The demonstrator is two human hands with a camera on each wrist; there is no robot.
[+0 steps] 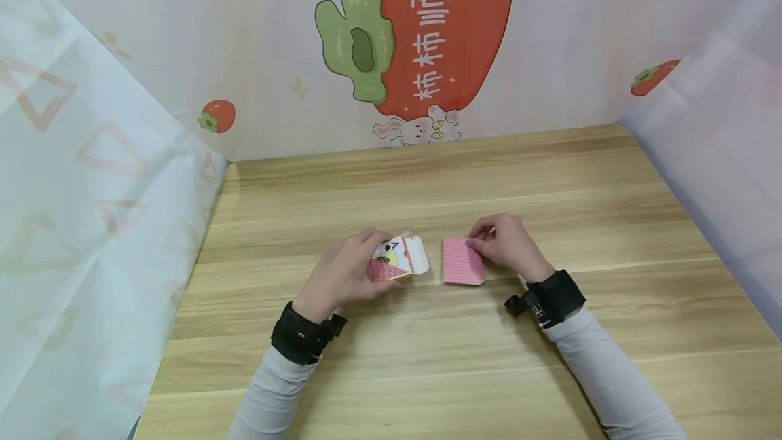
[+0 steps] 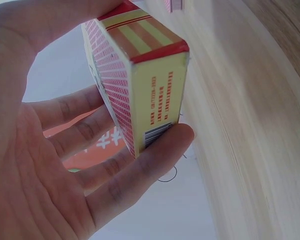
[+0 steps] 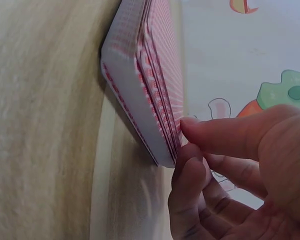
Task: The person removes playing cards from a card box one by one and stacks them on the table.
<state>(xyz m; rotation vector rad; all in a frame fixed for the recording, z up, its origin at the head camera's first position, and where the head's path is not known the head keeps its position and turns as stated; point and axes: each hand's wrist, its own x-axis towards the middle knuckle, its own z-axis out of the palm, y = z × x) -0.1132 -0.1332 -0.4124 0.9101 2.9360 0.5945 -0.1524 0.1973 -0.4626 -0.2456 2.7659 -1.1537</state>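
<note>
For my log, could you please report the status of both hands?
Left hand gripping opened card box. Right hand pinching edge of card deck. No obstruction visible.

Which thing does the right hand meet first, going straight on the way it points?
The card deck, most likely: the right hand seems to pinch its far right corner, with no clear gap showing.

card box (image 1: 391, 265): in left hand (image 1: 343, 273) | deck (image 1: 461, 262): on table (image 1: 415, 365), right of box | right hand (image 1: 510, 244): at deck's far-right corner
</note>
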